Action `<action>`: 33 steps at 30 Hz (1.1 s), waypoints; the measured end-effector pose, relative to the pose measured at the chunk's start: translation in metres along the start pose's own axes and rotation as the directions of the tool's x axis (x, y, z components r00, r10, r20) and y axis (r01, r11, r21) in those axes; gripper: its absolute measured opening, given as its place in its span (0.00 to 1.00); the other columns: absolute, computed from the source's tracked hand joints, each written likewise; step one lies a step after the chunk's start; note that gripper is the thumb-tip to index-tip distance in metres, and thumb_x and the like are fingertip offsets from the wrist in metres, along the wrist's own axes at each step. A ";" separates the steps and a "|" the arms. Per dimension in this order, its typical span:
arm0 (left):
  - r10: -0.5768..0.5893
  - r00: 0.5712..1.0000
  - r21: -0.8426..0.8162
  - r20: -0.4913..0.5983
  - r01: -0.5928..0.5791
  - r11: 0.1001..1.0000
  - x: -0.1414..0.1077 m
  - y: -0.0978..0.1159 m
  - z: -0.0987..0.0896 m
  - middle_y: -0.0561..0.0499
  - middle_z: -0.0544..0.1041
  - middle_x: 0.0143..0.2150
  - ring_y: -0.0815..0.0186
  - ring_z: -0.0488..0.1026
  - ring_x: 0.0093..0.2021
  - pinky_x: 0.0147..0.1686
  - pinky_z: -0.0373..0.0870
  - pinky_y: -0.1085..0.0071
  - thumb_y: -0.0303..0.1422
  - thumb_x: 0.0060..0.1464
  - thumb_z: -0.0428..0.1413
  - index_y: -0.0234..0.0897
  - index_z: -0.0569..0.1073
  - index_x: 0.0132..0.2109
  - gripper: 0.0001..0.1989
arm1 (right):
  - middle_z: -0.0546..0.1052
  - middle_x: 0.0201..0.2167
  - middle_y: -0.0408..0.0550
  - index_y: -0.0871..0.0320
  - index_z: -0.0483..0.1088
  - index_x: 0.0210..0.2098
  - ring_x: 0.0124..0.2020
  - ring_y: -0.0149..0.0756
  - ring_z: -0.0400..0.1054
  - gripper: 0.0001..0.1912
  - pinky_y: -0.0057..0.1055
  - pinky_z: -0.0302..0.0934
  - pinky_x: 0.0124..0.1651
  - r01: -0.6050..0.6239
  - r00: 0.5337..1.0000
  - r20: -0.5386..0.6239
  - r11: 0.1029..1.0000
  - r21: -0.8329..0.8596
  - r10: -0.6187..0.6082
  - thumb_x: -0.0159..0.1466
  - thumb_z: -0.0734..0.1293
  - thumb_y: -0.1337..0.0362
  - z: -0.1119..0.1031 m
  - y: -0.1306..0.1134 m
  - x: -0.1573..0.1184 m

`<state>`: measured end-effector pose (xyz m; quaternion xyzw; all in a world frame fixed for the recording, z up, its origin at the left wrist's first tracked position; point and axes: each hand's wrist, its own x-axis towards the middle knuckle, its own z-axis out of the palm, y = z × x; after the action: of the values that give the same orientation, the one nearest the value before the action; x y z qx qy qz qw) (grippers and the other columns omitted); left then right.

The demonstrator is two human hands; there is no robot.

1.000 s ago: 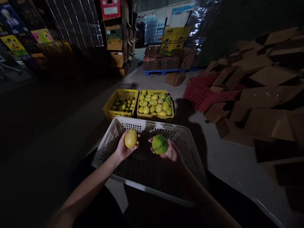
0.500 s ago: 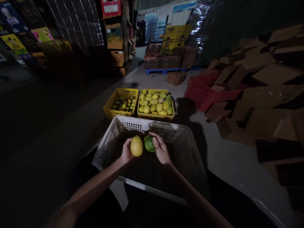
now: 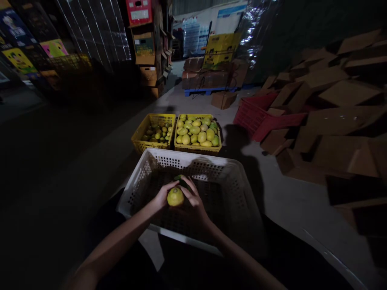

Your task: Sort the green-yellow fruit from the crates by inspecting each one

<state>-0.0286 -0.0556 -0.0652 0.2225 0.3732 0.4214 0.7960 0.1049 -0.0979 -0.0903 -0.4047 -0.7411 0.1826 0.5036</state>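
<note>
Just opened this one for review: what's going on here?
A person's left hand grips a yellow fruit; the right hand is close beside it with a green fruit, mostly hidden. Both are over a white crate. Beyond it, the left yellow crate and right yellow crate hold more fruit, the right one fuller.

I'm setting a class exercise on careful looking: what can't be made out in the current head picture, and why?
All in the head view:
- Green fruit: mostly hidden by the right hand.
- Left hand: most fingers hidden behind the yellow fruit.
- White crate: floor details lost in shadow.
- Cardboard boxes: some cut off by the picture's right edge.
- Red box: writing too small to read.
</note>
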 end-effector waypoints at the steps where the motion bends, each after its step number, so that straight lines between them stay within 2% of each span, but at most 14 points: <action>1: 0.004 1.000 0.007 0.006 -0.004 1.000 -0.003 0.003 0.004 0.49 0.79 0.31 0.65 0.75 0.33 0.37 0.69 0.72 0.34 0.39 0.66 0.30 0.77 0.34 0.14 | 0.63 0.61 0.57 0.52 0.67 0.55 0.65 0.56 0.51 0.32 0.60 0.48 0.63 0.014 1.000 0.006 1.000 0.019 -0.014 0.51 0.73 0.54 -0.003 -0.002 -0.001; 4: 0.075 0.997 0.062 0.024 -0.077 0.995 -0.013 0.013 0.014 0.49 0.78 0.35 0.65 0.75 0.34 0.37 0.70 0.72 0.36 0.37 0.68 0.32 0.75 0.38 0.20 | 0.70 0.57 0.52 0.50 0.67 0.55 0.63 0.52 0.57 0.29 0.57 0.51 0.64 0.009 1.000 0.006 0.997 0.081 -0.009 0.54 0.72 0.59 -0.015 -0.013 -0.002; 6: 0.211 0.977 0.171 0.029 -0.213 0.962 -0.018 0.023 0.017 0.50 0.77 0.38 0.64 0.74 0.39 0.41 0.69 0.71 0.35 0.36 0.69 0.35 0.74 0.42 0.23 | 0.72 0.55 0.50 0.49 0.66 0.56 0.61 0.50 0.61 0.29 0.52 0.58 0.61 -0.039 0.999 -0.025 0.994 0.105 0.042 0.55 0.72 0.61 -0.025 -0.018 -0.001; 9: 0.471 0.877 0.411 0.091 -0.464 0.785 -0.024 0.039 0.016 0.50 0.75 0.45 0.62 0.71 0.47 0.49 0.65 0.70 0.30 0.34 0.70 0.39 0.72 0.45 0.28 | 0.73 0.54 0.50 0.48 0.67 0.55 0.54 0.48 0.68 0.28 0.47 0.64 0.57 -0.077 0.989 -0.118 0.993 0.084 0.087 0.55 0.72 0.63 -0.039 -0.017 0.005; 11: 0.580 0.799 0.514 0.159 -0.568 0.643 -0.028 0.047 0.015 0.49 0.73 0.48 0.60 0.69 0.51 0.53 0.62 0.68 0.29 0.33 0.70 0.39 0.71 0.46 0.29 | 0.73 0.53 0.50 0.49 0.68 0.54 0.52 0.47 0.69 0.27 0.46 0.65 0.56 -0.075 0.978 -0.191 0.996 0.040 0.082 0.55 0.72 0.64 -0.044 -0.011 0.011; 14: 0.651 0.729 0.574 0.211 -0.632 0.521 -0.034 0.053 0.013 0.47 0.72 0.50 0.57 0.67 0.54 0.56 0.60 0.65 0.30 0.33 0.70 0.39 0.69 0.47 0.30 | 0.74 0.51 0.51 0.50 0.69 0.51 0.51 0.47 0.69 0.25 0.46 0.64 0.56 -0.101 0.958 -0.267 0.995 0.014 0.101 0.54 0.72 0.65 -0.047 -0.003 0.019; 16: 0.668 0.717 0.588 0.199 -0.633 0.504 -0.036 0.054 0.013 0.46 0.72 0.50 0.56 0.67 0.54 0.57 0.60 0.64 0.30 0.33 0.70 0.39 0.69 0.47 0.30 | 0.74 0.50 0.52 0.51 0.68 0.49 0.51 0.47 0.69 0.24 0.46 0.65 0.55 -0.147 0.935 -0.315 0.987 0.069 0.162 0.53 0.73 0.64 -0.046 -0.002 0.023; 18: 0.654 0.738 0.576 0.167 -0.611 0.543 -0.036 0.053 0.013 0.47 0.73 0.50 0.55 0.67 0.55 0.57 0.61 0.63 0.30 0.31 0.70 0.40 0.71 0.46 0.31 | 0.74 0.49 0.52 0.52 0.68 0.48 0.51 0.47 0.69 0.25 0.46 0.65 0.54 -0.200 0.912 -0.327 0.964 0.173 0.248 0.51 0.74 0.64 -0.046 -0.004 0.026; 20: 0.601 0.790 0.520 0.120 -0.565 0.640 -0.034 0.052 0.012 0.47 0.73 0.50 0.55 0.67 0.55 0.57 0.61 0.63 0.29 0.31 0.70 0.39 0.72 0.47 0.31 | 0.74 0.48 0.51 0.52 0.68 0.46 0.49 0.46 0.70 0.27 0.45 0.66 0.53 -0.268 0.896 -0.264 0.908 0.323 0.358 0.48 0.76 0.64 -0.046 -0.005 0.030; 23: 0.414 0.910 0.305 0.031 -0.403 0.863 -0.028 0.049 0.008 0.47 0.76 0.49 0.55 0.70 0.53 0.57 0.64 0.60 0.30 0.34 0.69 0.37 0.73 0.47 0.28 | 0.76 0.44 0.48 0.52 0.69 0.44 0.44 0.46 0.72 0.29 0.47 0.69 0.49 -0.410 0.832 -0.066 0.691 0.595 0.551 0.43 0.78 0.63 -0.049 -0.003 0.032; 25: 0.275 0.961 0.122 0.019 -0.275 0.954 -0.024 0.047 0.005 0.45 0.77 0.46 0.55 0.73 0.49 0.54 0.67 0.58 0.33 0.40 0.66 0.33 0.73 0.46 0.23 | 0.77 0.41 0.47 0.53 0.70 0.44 0.43 0.46 0.72 0.29 0.48 0.69 0.48 -0.472 0.769 0.057 0.504 0.723 0.637 0.43 0.78 0.63 -0.051 0.000 0.031; 28: 0.156 0.986 -0.068 0.064 -0.151 0.986 -0.021 0.047 0.002 0.42 0.77 0.46 0.56 0.75 0.48 0.53 0.69 0.58 0.36 0.52 0.59 0.30 0.72 0.49 0.19 | 0.78 0.42 0.47 0.52 0.69 0.46 0.44 0.45 0.73 0.24 0.49 0.68 0.49 -0.469 0.722 0.177 0.284 0.837 0.669 0.49 0.75 0.62 -0.054 0.002 0.030; 31: 0.047 0.989 -0.163 0.139 -0.024 0.986 -0.022 0.047 0.005 0.39 0.77 0.48 0.55 0.74 0.51 0.54 0.68 0.58 0.36 0.59 0.52 0.27 0.67 0.55 0.20 | 0.78 0.44 0.47 0.50 0.67 0.48 0.47 0.45 0.72 0.21 0.50 0.66 0.50 -0.458 0.728 0.293 0.121 0.881 0.620 0.55 0.70 0.61 -0.059 0.003 0.032; 33: -0.001 0.985 -0.188 0.173 0.035 0.981 -0.024 0.047 0.007 0.38 0.76 0.48 0.54 0.74 0.51 0.55 0.68 0.58 0.35 0.60 0.48 0.26 0.65 0.57 0.22 | 0.78 0.44 0.49 0.52 0.67 0.48 0.47 0.46 0.72 0.20 0.50 0.66 0.49 -0.492 0.716 0.375 0.044 0.870 0.590 0.56 0.68 0.59 -0.061 0.003 0.034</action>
<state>-0.0554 -0.0499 -0.0194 0.1773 0.2631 0.4272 0.8466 0.1548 -0.0773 -0.0461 -0.2849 -0.2557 0.7339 0.5612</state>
